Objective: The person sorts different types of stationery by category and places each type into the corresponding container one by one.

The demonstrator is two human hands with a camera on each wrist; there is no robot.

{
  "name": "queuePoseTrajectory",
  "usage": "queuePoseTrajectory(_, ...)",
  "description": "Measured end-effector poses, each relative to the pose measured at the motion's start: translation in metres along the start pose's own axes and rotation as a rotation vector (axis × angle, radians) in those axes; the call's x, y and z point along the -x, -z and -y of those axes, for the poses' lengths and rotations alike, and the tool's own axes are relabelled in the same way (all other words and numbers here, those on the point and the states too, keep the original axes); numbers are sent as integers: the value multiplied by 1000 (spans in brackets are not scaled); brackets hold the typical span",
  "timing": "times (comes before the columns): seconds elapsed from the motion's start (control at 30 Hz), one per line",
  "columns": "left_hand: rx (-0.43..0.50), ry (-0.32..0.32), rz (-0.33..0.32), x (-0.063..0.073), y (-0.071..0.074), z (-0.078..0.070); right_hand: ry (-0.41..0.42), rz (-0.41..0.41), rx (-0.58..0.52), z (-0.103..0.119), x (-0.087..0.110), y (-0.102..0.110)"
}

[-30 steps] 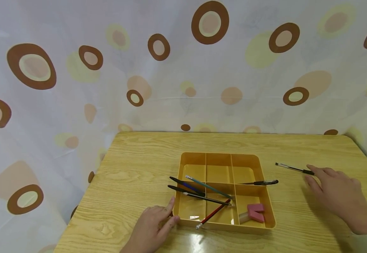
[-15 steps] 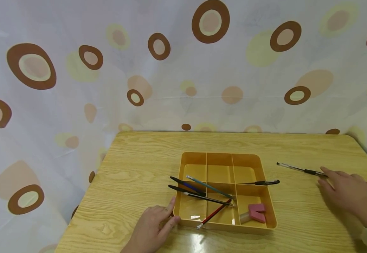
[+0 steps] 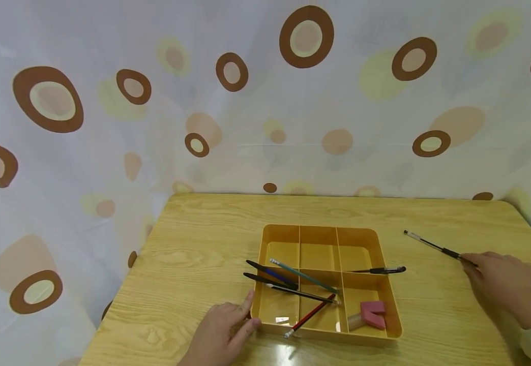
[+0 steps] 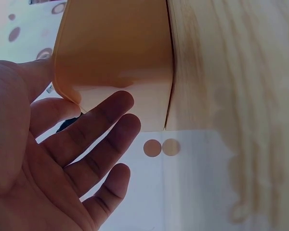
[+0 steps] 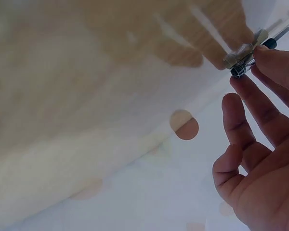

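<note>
My right hand pinches the near end of a black and clear pen, right of a yellow divided tray. In the right wrist view, thumb and index finger hold the pen while the other fingers stay loosely bent. At the tray's near left corner, my left hand touches the walls with its index finger and thumb. Its other fingers hang loose beside the tray in the left wrist view.
Across the tray's left compartments lie dark pens, a teal pencil and a red-black pencil. Pink erasers sit in the near right compartment. Another black pen juts over the right rim. A patterned curtain hangs behind the wooden table.
My right hand has slid right along the pen from its grip to its near end, and now pinches it. The pen has turned slightly, its far tip farther back. My left hand stays put.
</note>
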State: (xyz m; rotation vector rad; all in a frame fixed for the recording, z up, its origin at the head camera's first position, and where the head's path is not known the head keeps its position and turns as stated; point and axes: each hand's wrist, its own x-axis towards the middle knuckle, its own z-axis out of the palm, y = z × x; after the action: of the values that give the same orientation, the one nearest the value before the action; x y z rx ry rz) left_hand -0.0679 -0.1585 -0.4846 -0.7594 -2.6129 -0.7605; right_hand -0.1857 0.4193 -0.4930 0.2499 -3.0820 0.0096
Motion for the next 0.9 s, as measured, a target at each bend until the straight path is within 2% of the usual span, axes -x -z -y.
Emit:
queuePoseTrajectory(0.27, -8, 0, -28, 1, 0, -1, 72, 41, 18, 3, -13, 5)
queuePoseTrajectory(0.5, 12, 10, -21, 1, -1, 0, 58, 79, 39, 2, -15, 6)
queuePoseTrajectory(0.8, 33, -9, -32, 0, -3, 0, 38, 46, 40, 5, -8, 6)
queuePoseTrajectory(0.9, 31, 3, -26, 1, -2, 0, 54, -55, 13, 9, -5, 5)
